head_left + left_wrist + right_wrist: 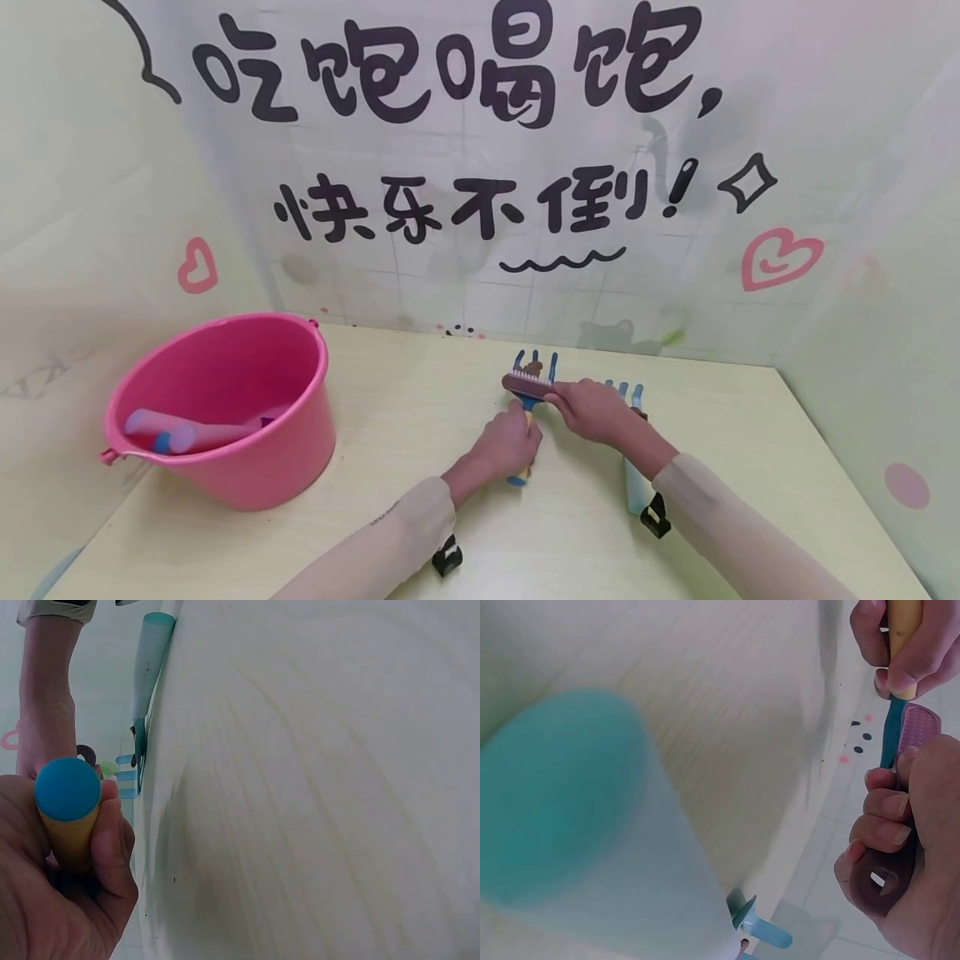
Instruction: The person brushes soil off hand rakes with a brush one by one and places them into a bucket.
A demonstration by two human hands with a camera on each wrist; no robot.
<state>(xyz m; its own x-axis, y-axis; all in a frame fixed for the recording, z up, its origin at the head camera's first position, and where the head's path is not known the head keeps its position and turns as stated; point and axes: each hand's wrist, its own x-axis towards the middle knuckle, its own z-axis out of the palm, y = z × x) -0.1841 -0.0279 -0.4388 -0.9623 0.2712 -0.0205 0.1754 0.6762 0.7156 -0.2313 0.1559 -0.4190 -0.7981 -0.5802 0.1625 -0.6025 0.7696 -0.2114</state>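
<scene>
My left hand (504, 443) grips the yellow handle of a small hand rake (71, 840), whose blue end cap faces the left wrist camera. The rake's blue tines point away from me, with a brown clump (534, 367) among them. In my right hand (596, 410) is a brush (527, 384) with a brownish-purple head and pale bristles. Its head lies across the rake just below the tines. In the right wrist view, my right fingers curl round the brush's dark handle (881, 889), which has a hole at its end.
A second rake (636, 487) with a pale handle and light-blue tines lies on the table under my right forearm. At the left stands a pink bucket (300, 454) holding several tools with pink handles (213, 436). A lettered white sheet (465, 283) hangs behind the table.
</scene>
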